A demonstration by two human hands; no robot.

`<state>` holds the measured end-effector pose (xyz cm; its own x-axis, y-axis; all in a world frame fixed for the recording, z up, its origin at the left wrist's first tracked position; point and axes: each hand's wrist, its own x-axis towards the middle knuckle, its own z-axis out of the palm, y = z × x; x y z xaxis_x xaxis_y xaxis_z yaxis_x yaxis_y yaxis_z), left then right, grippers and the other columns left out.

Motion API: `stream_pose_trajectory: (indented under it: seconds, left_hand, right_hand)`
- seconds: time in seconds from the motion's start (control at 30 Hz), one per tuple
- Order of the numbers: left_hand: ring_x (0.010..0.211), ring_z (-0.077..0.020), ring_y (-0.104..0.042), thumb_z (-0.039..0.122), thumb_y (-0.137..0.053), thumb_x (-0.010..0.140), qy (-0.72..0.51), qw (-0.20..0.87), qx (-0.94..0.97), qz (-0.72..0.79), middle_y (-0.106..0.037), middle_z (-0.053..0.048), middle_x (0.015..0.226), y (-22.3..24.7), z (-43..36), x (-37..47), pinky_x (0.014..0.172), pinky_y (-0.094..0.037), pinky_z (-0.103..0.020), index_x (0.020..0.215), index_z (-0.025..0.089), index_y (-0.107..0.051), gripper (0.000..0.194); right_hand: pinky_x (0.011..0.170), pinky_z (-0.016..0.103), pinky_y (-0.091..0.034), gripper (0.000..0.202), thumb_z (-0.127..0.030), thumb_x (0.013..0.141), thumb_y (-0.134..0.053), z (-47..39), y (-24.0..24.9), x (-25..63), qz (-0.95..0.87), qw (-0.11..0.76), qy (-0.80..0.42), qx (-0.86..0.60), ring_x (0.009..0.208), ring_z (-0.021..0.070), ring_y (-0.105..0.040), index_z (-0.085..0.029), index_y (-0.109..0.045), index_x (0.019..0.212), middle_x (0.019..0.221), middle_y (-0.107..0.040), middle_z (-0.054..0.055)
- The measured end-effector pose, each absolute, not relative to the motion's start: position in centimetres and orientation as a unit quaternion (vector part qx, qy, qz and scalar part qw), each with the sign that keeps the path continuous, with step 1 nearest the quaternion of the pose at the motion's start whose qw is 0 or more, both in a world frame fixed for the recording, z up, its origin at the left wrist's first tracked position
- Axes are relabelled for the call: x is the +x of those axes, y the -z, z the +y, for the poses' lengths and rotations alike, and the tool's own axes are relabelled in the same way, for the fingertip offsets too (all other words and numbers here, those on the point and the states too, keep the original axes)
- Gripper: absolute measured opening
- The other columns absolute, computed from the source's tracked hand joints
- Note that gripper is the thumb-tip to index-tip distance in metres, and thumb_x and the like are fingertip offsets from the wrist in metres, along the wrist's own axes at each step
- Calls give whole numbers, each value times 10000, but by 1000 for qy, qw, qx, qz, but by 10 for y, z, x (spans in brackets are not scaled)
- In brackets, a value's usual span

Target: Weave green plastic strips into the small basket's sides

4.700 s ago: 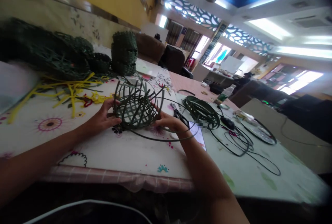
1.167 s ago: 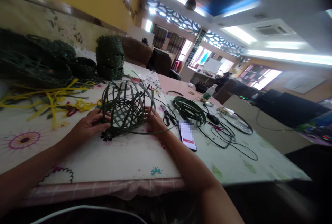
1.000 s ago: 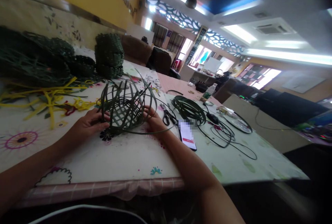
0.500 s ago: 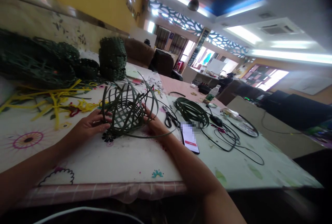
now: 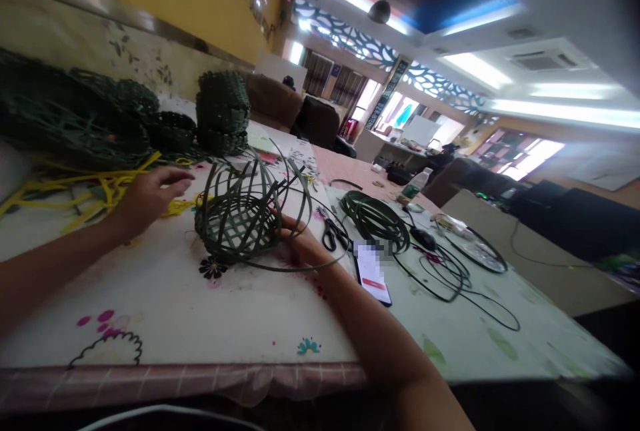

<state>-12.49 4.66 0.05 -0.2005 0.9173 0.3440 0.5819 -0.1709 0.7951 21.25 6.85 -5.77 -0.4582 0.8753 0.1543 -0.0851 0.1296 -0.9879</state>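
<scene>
A half-woven basket of dark green flat strips rests on the flowered tablecloth, its loose strip ends arching up and crossing over the top. My right hand grips its right side, with the fingertips partly hidden behind the weave. To the left of the basket, my left hand hovers empty, fingers stretched out and apart from the strips. Yellow strips lie in a tangle beneath and behind that hand. One long green strip curves from the basket's front past my right wrist.
Finished green baskets stand at the back left. On the right lie black-handled scissors, a coil of green strip, a phone, thin looped cord and a plastic bottle. The table's front edge runs close by.
My left hand has let go of the basket's left side and moved left and up. My right hand stays on the basket. The view has shifted slightly.
</scene>
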Motion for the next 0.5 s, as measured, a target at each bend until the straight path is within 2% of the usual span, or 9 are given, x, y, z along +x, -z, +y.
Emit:
stream_pose_trajectory:
  seconds: [0.07, 0.17, 0.27, 0.4, 0.47, 0.5]
  left_hand:
    - [1211, -270, -632, 525, -665, 851, -432, 218, 675, 557, -722, -129, 1355, -9, 77, -116, 1162, -429, -415, 1264, 101, -706, 593]
    - [1228, -293, -628, 564, -776, 768, -352, 354, 724, 477, -709, -162, 1379, -16, 117, -99, 1126, -455, -426, 1353, 71, -643, 776]
    - [1246, -266, -630, 508, -803, 763, -296, 459, 728, 415, -702, -156, 1396, -17, 145, -86, 1068, -491, -379, 1381, 96, -628, 763]
    - [1231, -267, -661, 523, -762, 787, -229, 546, 719, 363, -732, -174, 1336, -16, 162, -90, 937, -550, -332, 1396, 108, -622, 750]
    - [1230, -281, -664, 609, -668, 826, -221, 559, 724, 340, -723, -199, 1348, -11, 159, -96, 879, -562, -320, 1430, 99, -595, 794]
    - [1209, -275, -673, 677, -563, 867, -230, 543, 731, 344, -724, -202, 1346, -8, 155, -100, 866, -564, -316, 1448, 96, -580, 821]
  right_hand:
    - [1027, 333, -518, 615, -276, 698, -779, 70, 59, 213, -621, 409, -585, -323, 1079, 202, -665, -244, -755, 1311, 1184, -788, -4]
    - [996, 331, -527, 642, -291, 696, -785, 70, 60, 214, -624, 406, -579, -333, 1049, 199, -657, -242, -740, 1335, 1174, -784, 1]
    - [960, 320, -531, 633, -338, 712, -788, 68, 55, 213, -639, 394, -570, -334, 1045, 204, -642, -234, -737, 1335, 1151, -776, 12]
    - [903, 294, -523, 604, -378, 728, -789, 61, 49, 212, -633, 394, -575, -337, 971, 185, -624, -217, -740, 1307, 1068, -750, 11]
    - [896, 292, -515, 532, -376, 749, -765, 58, 47, 211, -637, 394, -571, -336, 961, 186, -614, -198, -756, 1250, 1027, -735, 14]
    - [888, 291, -512, 489, -375, 759, -748, 58, 47, 211, -640, 395, -567, -336, 959, 191, -610, -188, -765, 1210, 1005, -728, 17]
